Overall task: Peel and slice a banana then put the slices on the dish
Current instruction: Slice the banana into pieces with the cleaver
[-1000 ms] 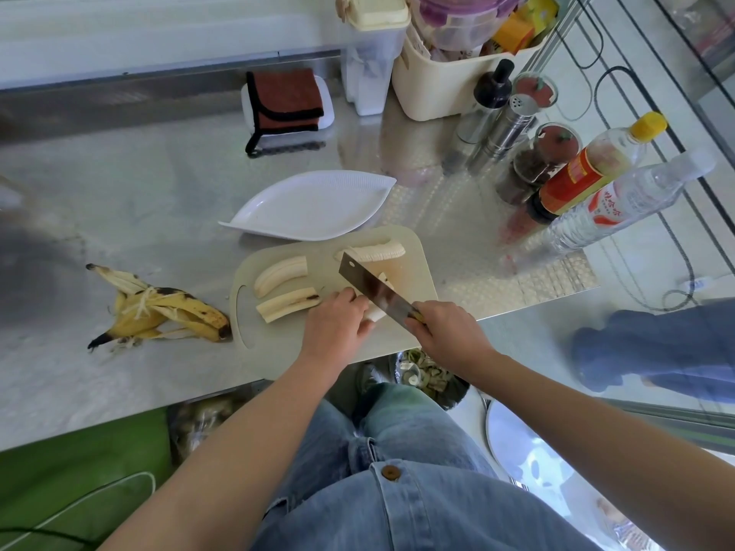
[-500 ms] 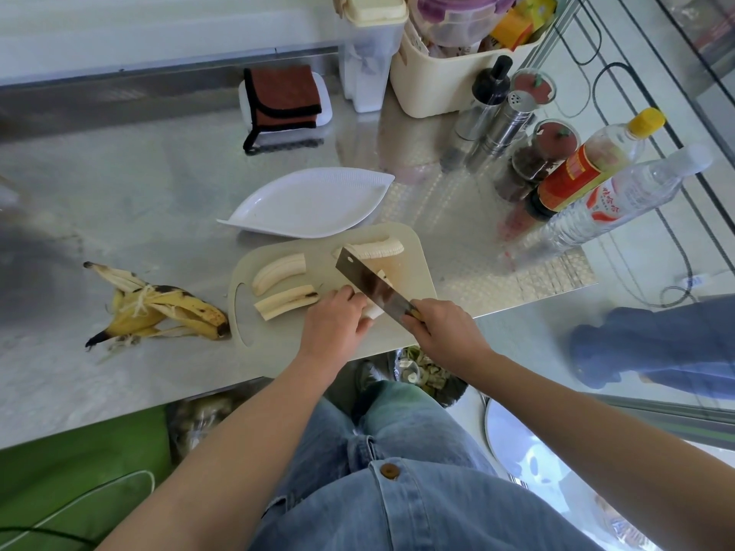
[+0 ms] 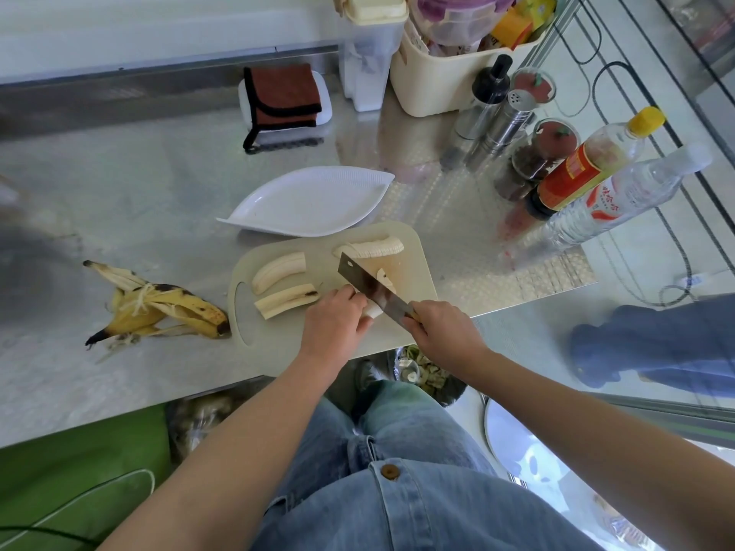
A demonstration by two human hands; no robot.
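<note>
Steel counter, green floor, daylight glare

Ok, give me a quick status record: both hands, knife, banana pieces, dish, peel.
left hand: holds down a banana piece on the cutting board
right hand: grips the knife by its handle, blade angled across that piece
sliced: one sliced piece at the board's far edge
uncut: two long pieces on the board's left half
dish: beyond the board, no slices on it yet
peel: on the counter, left of the board
</note>
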